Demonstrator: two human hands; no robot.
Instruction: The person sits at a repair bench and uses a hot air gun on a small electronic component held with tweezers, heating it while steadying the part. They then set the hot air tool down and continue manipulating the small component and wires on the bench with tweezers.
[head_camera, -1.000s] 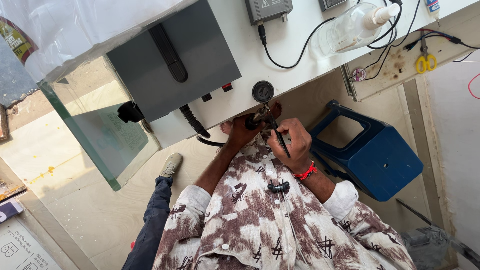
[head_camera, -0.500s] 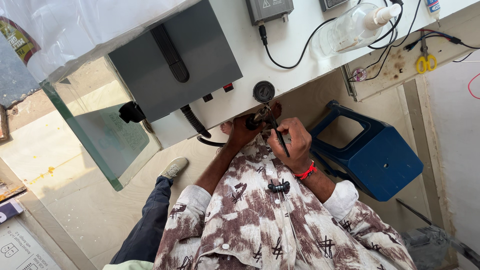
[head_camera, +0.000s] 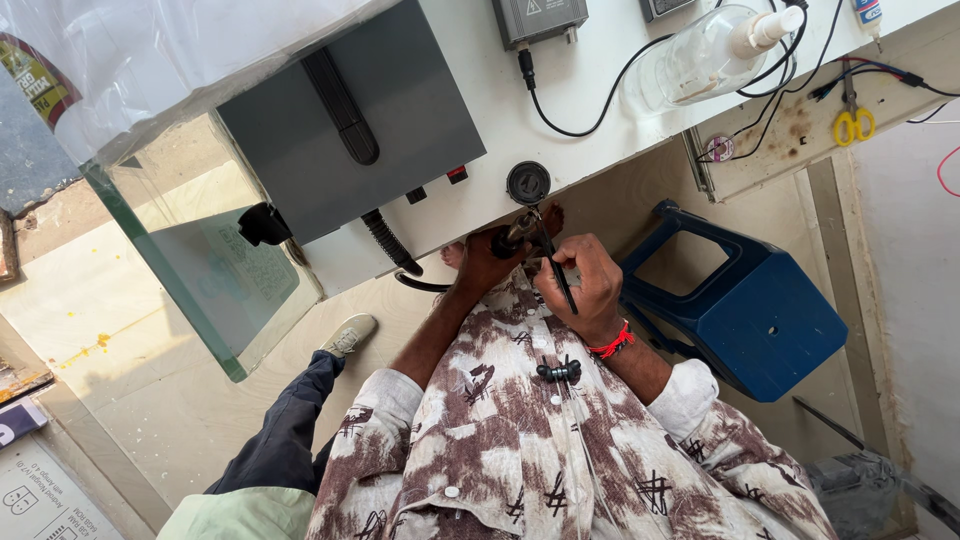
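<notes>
My left hand grips a small dark cylindrical part just below the edge of the white table. My right hand, with a red band at the wrist, holds a thin black tool like a pen, its tip up against that part. A round black dial sits on the table edge right above both hands. My brown and white patterned shirt fills the bottom of the view.
A grey box with a black handle stands on the table beside a glass panel. A clear pump bottle, yellow scissors and black cables lie farther off. A blue stool is at right. Another person's leg and shoe are at left.
My hands stay at the same spot on the part. The other person's leg has shifted slightly, and a pale green garment has come into view at the bottom left.
</notes>
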